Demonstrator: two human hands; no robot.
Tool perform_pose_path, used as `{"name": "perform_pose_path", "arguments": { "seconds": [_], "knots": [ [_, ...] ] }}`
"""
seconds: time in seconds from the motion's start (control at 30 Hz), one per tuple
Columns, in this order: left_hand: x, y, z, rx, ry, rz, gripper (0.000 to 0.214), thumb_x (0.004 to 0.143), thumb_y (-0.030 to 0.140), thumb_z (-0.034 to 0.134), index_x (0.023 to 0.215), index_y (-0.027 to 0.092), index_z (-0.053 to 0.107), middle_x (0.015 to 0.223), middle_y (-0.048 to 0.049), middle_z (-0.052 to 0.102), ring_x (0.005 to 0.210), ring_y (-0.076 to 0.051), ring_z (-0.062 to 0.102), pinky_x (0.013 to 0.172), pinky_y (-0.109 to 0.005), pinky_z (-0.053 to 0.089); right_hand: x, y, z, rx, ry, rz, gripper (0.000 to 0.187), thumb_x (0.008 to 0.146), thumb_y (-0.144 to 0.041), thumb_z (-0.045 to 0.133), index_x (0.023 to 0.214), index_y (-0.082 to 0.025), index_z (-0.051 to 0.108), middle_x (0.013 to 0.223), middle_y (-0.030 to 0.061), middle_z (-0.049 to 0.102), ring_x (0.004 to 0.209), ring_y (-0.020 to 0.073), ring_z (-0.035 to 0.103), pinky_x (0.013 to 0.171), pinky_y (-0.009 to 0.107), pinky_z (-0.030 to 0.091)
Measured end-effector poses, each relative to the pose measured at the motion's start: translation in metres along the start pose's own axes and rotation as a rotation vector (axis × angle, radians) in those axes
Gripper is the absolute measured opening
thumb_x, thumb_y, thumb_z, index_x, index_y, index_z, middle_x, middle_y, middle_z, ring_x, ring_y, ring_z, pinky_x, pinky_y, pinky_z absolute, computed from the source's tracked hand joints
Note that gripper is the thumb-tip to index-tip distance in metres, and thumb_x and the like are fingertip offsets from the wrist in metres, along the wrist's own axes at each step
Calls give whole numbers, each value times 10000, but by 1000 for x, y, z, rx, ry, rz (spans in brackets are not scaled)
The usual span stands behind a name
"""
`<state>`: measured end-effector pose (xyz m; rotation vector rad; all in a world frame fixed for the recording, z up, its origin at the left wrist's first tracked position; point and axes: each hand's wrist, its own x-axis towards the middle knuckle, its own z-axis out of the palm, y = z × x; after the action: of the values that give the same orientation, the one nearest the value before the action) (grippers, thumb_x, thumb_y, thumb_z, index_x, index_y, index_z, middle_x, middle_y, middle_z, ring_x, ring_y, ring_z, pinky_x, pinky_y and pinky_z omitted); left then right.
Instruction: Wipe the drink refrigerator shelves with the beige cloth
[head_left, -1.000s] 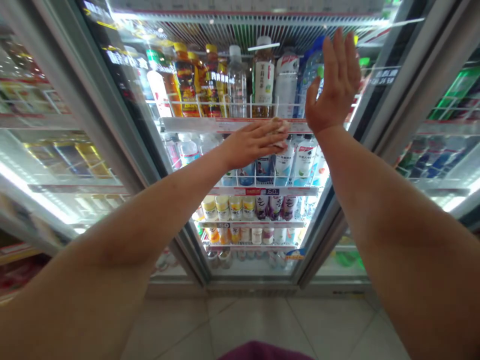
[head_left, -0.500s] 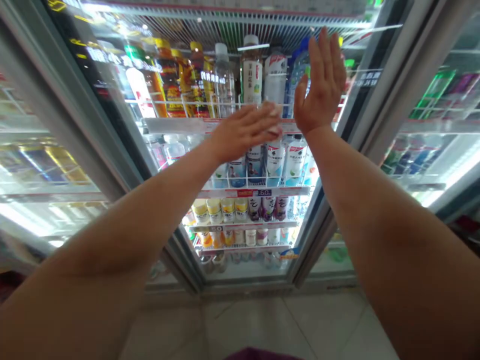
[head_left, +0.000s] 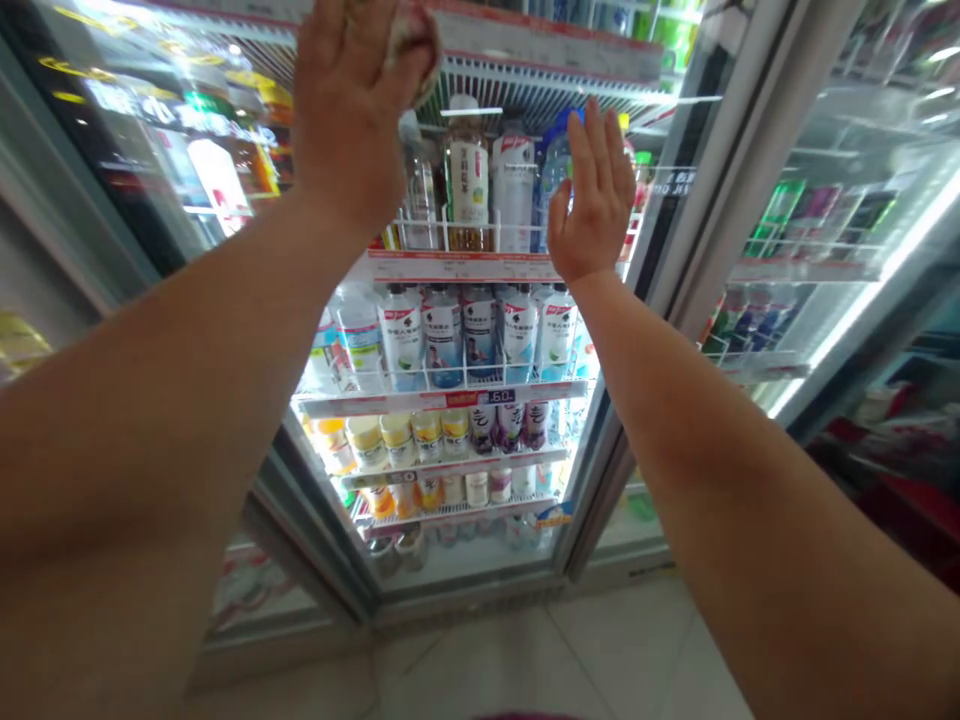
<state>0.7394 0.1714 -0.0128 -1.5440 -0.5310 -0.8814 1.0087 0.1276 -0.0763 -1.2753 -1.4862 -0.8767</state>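
My left hand [head_left: 349, 125] is raised high against a glass cooler door, its fingers closed over a crumpled cloth [head_left: 418, 45] that looks pale with reddish patches. Part of the cloth is hidden behind the fingers. Lower and to the right, my right hand [head_left: 596, 205] is held up with its palm toward the glass, seemingly flat against it, fingers stretched out and holding nothing. Behind the glass, a bottle of tea [head_left: 468, 180] and a bottle with a white label [head_left: 514, 185] stand between the two hands.
Shelves of drinks fill the cooler, including blue-and-white bottles [head_left: 444, 335] and yellow-topped cups [head_left: 366, 440] lower down. A grey door frame [head_left: 611, 455] runs along the right side. Pale floor tiles [head_left: 480, 660] lie below. Another cooler section [head_left: 810, 265] is at the right.
My left hand has swept up and to the left across the glass with the cloth. The right hand keeps its flat pose, while the whole view has shifted.
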Motion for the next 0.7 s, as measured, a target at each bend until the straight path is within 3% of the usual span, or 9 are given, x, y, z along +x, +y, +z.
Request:
{"name": "perform_pose_path", "arguments": {
  "seconds": [0.07, 0.13, 0.2, 0.33, 0.43, 0.53, 0.6, 0.63, 0.7],
  "knots": [
    [-4, 15, -5, -59, -7, -24, 438, 1156, 255, 210, 1563, 175, 351, 1701, 71, 174, 1516, -7, -196, 1333, -275, 32, 0, 0, 0, -2, -2, 14, 633, 992, -267, 201, 1617, -360, 240, 1682, -163, 172, 1593, 58, 67, 1344, 405, 133],
    [-6, 32, -15, -207, -210, 127, 414, 1152, 289, 248, 1506, 250, 460, 1682, 77, 235, 1567, -88, -47, 1343, -398, 114, -1, -1, -2, 12, -18, 13, 635, 994, -279, 195, 1624, -353, 225, 1686, -159, 155, 1595, 60, 42, 1342, 412, 136],
    [-5, 35, -23, -278, -308, 149, 424, 1153, 339, 242, 1468, 274, 519, 1658, 66, 301, 1578, -172, 108, 1317, -488, 214, -2, -2, -5, 25, -31, 5, 650, 986, -278, 196, 1633, -327, 221, 1692, -136, 145, 1598, 79, 33, 1338, 442, 158],
    [-9, 11, -24, -190, -99, -129, 444, 1141, 419, 270, 1448, 264, 552, 1655, 83, 305, 1574, -184, 149, 1329, -454, 188, -3, -3, -7, 0, -65, 17, 651, 985, -313, 209, 1622, -439, 152, 1670, -225, 126, 1598, 81, 7, 1327, 466, 203],
    [-33, 18, -27, -248, -10, -161, 433, 1131, 343, 284, 1484, 241, 513, 1657, 57, 303, 1581, -181, 97, 1325, -495, 174, -3, -1, -3, 8, -19, 8, 636, 989, -287, 196, 1621, -352, 183, 1689, -172, 140, 1598, 74, 47, 1338, 431, 135],
    [-60, 33, -42, -507, -377, 230, 414, 1116, 366, 278, 1430, 341, 547, 1619, 108, 366, 1564, -147, 193, 1312, -480, 242, -1, 3, 3, 62, -8, -14, 618, 997, -291, 193, 1614, -320, 193, 1697, -134, 153, 1598, 87, 41, 1334, 448, 94],
    [-69, 26, -51, -548, -517, 350, 416, 1116, 371, 258, 1426, 367, 535, 1617, 138, 358, 1552, -102, 214, 1326, -413, 213, 0, 5, 5, 81, -23, -24, 609, 1007, -303, 191, 1615, -331, 170, 1697, -137, 150, 1602, 111, 26, 1328, 492, 84],
    [-71, 17, -53, -498, -491, 323, 411, 1118, 370, 260, 1433, 356, 524, 1634, 147, 322, 1555, -88, 186, 1334, -389, 184, -1, 5, 5, 81, -24, -27, 607, 1008, -303, 195, 1614, -328, 169, 1696, -134, 152, 1602, 120, 29, 1326, 508, 84],
    [-74, -2, -53, -326, -306, 152, 411, 1123, 372, 266, 1461, 304, 490, 1678, 148, 209, 1569, -94, 82, 1345, -378, 114, -2, 4, 3, 74, -4, -20, 601, 1008, -293, 202, 1608, -317, 195, 1695, -125, 166, 1600, 118, 54, 1325, 513, 95]
  ]
}}
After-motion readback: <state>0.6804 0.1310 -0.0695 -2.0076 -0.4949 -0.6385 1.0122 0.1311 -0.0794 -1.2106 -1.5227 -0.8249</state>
